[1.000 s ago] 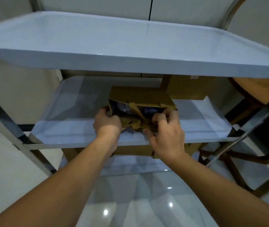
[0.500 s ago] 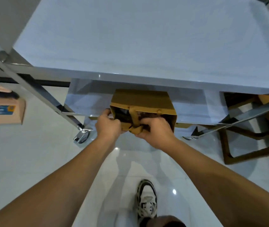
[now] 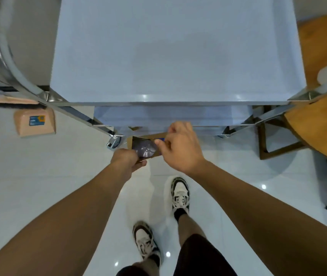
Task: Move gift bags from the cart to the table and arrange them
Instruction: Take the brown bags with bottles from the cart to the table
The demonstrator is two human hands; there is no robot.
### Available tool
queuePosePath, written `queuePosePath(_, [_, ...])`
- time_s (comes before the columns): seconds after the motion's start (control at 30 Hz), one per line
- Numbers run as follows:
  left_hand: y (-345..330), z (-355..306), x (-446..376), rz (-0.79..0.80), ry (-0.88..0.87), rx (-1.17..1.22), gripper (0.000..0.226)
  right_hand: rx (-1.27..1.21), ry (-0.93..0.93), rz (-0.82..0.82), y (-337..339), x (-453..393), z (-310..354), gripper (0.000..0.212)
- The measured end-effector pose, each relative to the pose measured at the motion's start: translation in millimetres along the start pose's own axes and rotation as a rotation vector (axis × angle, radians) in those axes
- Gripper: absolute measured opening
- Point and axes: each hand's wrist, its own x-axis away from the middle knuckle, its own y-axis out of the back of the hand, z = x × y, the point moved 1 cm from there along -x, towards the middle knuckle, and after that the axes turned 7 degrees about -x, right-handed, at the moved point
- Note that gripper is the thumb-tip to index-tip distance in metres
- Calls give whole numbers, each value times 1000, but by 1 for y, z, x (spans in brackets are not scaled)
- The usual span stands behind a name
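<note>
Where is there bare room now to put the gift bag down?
The cart's top shelf is bare from its left rail to the wooden table at its right. It is crowded at the cart's front edge, where the left hand and right hand hold the bag.

Your brown paper gift bag [image 3: 144, 145] sits just below the front edge of the cart [image 3: 178, 56], mouth open toward you; a dark purplish item shows inside. The cart has a pale blue top shelf and chrome frame; a lower shelf shows beneath
</note>
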Motion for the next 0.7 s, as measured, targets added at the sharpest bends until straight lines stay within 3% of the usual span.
queuePosePath(0.13, [19,2,44,84,-21,-251,23,-51,-117,115,20,23,23,43])
queuePosePath(0.23, [35,10,78,108,-49,-498,10,-194,-211,120,33,55,40,38])
queuePosePath(0.37, [57,24,124,93,-218,-896,13,-172,-219,117,59,109,65,49])
queuePosePath(0.7, [39,39,290,282,-910,-1232,16,-165,-254,-424,140,291,129,53])
